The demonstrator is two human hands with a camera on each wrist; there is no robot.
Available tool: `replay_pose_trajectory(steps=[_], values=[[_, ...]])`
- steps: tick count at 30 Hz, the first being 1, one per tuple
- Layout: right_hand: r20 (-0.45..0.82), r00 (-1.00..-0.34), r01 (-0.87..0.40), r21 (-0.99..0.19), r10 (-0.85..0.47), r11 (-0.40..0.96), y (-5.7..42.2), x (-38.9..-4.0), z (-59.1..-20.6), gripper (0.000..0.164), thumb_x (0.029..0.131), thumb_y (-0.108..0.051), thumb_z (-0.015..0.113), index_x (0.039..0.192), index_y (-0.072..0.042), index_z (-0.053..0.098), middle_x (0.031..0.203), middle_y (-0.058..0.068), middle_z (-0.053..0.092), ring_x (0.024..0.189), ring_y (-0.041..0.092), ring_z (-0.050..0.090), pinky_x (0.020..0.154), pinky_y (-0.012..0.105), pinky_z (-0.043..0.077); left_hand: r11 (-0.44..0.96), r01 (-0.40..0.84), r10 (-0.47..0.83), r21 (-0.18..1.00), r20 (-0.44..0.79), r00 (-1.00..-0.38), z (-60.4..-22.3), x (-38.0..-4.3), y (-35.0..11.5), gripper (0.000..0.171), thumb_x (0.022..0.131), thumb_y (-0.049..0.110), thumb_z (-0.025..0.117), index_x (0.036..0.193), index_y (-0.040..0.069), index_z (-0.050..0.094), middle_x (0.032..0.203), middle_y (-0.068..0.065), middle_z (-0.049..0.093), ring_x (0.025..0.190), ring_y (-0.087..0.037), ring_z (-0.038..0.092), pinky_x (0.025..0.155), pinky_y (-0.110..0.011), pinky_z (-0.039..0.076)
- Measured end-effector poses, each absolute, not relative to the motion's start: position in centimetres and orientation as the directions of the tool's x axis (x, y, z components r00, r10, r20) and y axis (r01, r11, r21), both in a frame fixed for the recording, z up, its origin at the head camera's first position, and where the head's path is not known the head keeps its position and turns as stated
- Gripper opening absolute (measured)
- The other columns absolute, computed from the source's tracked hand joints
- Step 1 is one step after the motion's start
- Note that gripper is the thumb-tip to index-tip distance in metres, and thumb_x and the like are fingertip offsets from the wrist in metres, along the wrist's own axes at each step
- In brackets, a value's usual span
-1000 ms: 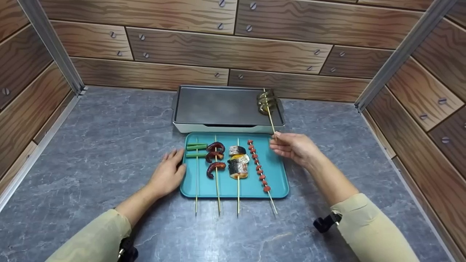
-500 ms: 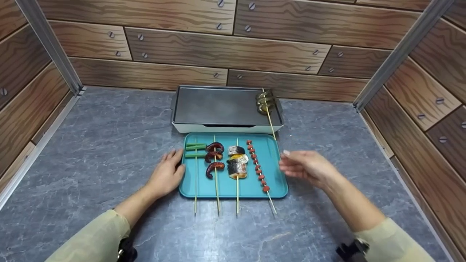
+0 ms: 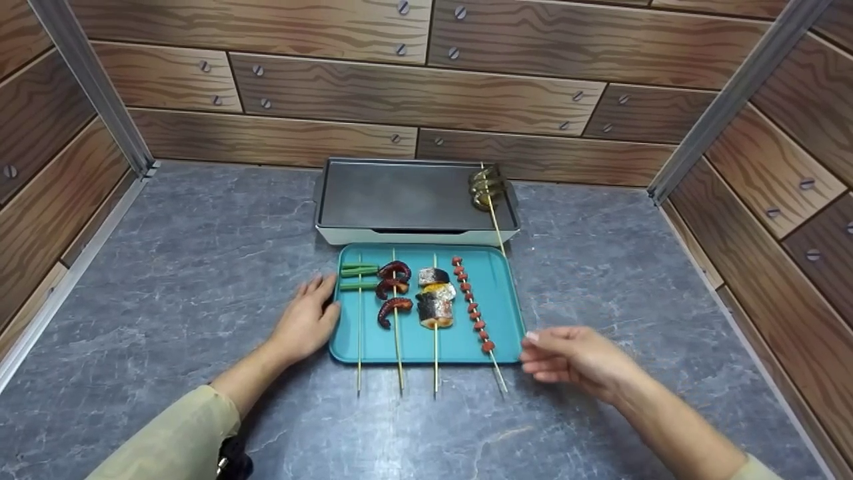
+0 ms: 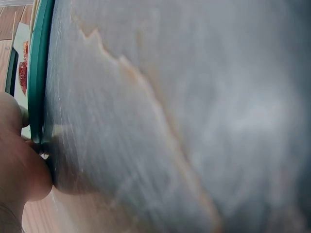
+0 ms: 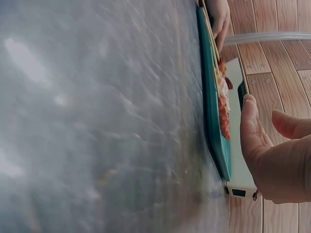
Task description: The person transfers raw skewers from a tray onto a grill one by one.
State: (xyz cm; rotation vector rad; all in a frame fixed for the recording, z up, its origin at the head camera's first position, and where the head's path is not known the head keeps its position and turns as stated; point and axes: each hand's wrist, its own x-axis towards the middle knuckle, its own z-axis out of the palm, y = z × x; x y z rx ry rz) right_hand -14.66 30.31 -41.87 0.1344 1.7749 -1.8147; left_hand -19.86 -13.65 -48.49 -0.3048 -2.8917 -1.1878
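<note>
My left hand rests against the left rim of a teal tray, fingers fairly straight and thumb at the edge. Beside the tray's lower right corner, my right hand holds nothing; its fingers are loosely extended. Four skewers lie on the tray: green stalks, octopus tentacles, fish chunks and small red pieces. Their sticks jut past the near rim. A skewer of dark green glossy pieces lies at the right end of a griddle, its stick slanting toward the tray.
The griddle has a pale body and stands directly behind the tray. Wood-patterned walls enclose the grey marbled tabletop at the back and sides. A metal post stands in the back right corner.
My right hand has let go of the dark green skewer's stick and moved down and right to the tray's lower right corner. My left hand has stayed in place.
</note>
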Motion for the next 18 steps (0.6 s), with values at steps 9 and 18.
replay_pose_trajectory(steps=[9,18], values=[[-0.508,-0.79,0.497,-0.858,-0.342,0.128,29.4,-12.9,-43.1,0.034,0.103,-0.021,0.071,0.119,0.009,0.072,0.101,0.019,0.079,0.087,0.023,0.08,0.08,0.033,0.066,0.689,0.194,0.184,0.698,0.091,-0.979,-48.4,-19.6,-13.6,0.056,0.108,0.012,0.05,0.158,-0.01,0.04,0.162,-0.033,0.038,0.155,-0.049,0.026,0.13,-0.059,0.016],[-0.543,-0.771,0.526,-0.838,-0.332,0.148,28.2,-12.5,-43.7,0.033,0.103,-0.023,0.071,0.115,0.008,0.075,0.097,0.017,0.079,0.085,0.022,0.08,0.076,0.031,0.066,0.698,0.179,0.18,0.694,0.072,-0.981,-48.5,-19.8,-13.6,0.058,0.108,0.015,0.05,0.159,-0.008,0.038,0.164,-0.033,0.034,0.156,-0.05,0.024,0.129,-0.06,0.016]])
